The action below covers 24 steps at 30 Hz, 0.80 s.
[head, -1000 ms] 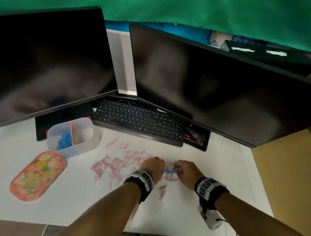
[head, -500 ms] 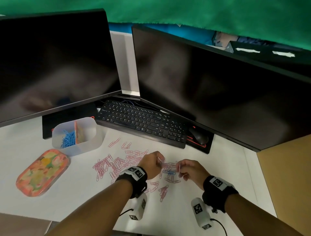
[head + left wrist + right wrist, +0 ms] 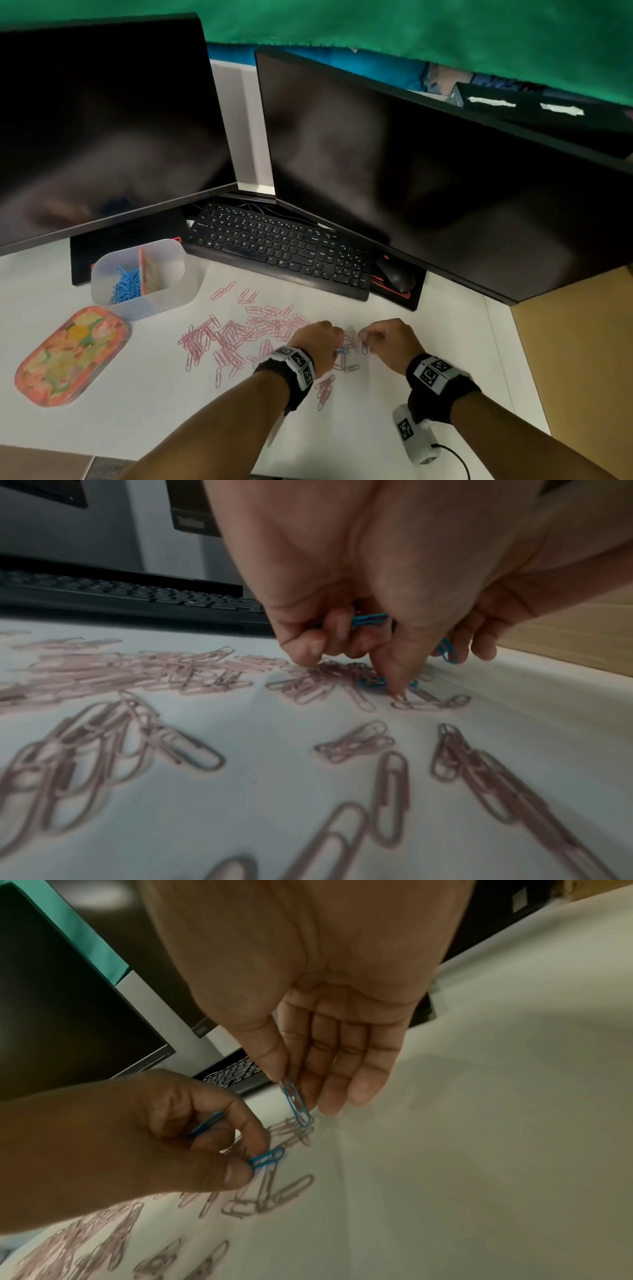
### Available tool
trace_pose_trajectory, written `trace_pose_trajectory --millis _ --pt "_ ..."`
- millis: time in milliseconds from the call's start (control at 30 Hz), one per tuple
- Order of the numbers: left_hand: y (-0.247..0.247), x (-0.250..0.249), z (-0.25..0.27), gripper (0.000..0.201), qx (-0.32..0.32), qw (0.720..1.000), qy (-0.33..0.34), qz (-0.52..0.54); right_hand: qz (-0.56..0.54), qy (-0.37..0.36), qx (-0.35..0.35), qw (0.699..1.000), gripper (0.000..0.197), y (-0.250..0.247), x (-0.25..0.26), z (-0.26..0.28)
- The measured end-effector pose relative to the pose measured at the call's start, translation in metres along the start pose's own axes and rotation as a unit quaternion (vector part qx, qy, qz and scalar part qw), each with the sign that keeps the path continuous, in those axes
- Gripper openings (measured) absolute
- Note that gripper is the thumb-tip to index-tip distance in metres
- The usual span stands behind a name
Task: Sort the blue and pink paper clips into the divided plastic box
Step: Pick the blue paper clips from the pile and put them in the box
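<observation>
Nearest to us, both forearms reach in over the white surface, each wrist wrapped in a black band with a printed marker. Our left hand is curled, its thumb and forefinger pinching a blue paper clip just above the surface, with a second blue clip tucked among its bent fingers. Our right hand sits just beside it, thumb and forefinger pinching another blue clip by its upper end, so that it hangs with its lower end touching the pink clips below; the other fingers are held straight.

Under and between the hands, and spreading away to the left, lie the loose pink paper clips, some in small overlapping bunches, a few strays nearer us and a few farther off toward the keyboard.

Farther left a flowered oval lid lies flat on the surface. Just beyond it stands the divided plastic box, translucent, with a heap of blue clips in its left compartment. We cannot tell whether anything lies in the right one.

Behind these a black keyboard and a mouse sit beneath two dark monitors, with green cloth above.
</observation>
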State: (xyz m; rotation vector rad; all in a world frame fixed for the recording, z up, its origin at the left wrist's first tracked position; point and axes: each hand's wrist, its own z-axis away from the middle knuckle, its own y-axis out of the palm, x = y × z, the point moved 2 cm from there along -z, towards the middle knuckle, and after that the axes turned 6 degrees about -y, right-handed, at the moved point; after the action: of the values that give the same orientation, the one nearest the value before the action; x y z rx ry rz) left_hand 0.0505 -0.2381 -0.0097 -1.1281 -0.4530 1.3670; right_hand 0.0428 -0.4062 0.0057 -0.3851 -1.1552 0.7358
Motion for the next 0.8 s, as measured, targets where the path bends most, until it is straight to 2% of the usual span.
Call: trace_pose_trajectory --millis 267,433,567,633,700,800 --pt "-0.003 0.005 0.001 0.019 -0.007 1.0 -0.007 0.016 -0.016 0.006 -0.012 1.0 0.021 -0.004 -0.001 0.003" --pt "-0.004 0.017 0.005 0.014 -0.023 0.989 -0.033 0.144 -0.038 0.006 -0.011 0.999 0.017 -0.003 0.006 0.002" --pt "-0.008 0.027 0.011 0.025 -0.024 0.969 -0.036 0.244 -0.092 0.025 -0.016 0.995 0.017 -0.001 0.017 0.0" --pt "-0.011 0.031 0.014 0.024 -0.02 0.956 -0.036 0.289 -0.135 0.036 0.0 0.99 0.018 0.003 0.027 -0.002" --pt "-0.017 0.038 0.02 0.018 -0.004 0.927 -0.058 0.37 -0.176 0.037 0.019 0.983 0.015 0.009 0.042 -0.005" --pt "-0.032 0.054 0.035 0.025 0.025 0.83 -0.123 0.543 -0.219 0.032 0.063 0.973 0.013 0.023 0.077 -0.01"
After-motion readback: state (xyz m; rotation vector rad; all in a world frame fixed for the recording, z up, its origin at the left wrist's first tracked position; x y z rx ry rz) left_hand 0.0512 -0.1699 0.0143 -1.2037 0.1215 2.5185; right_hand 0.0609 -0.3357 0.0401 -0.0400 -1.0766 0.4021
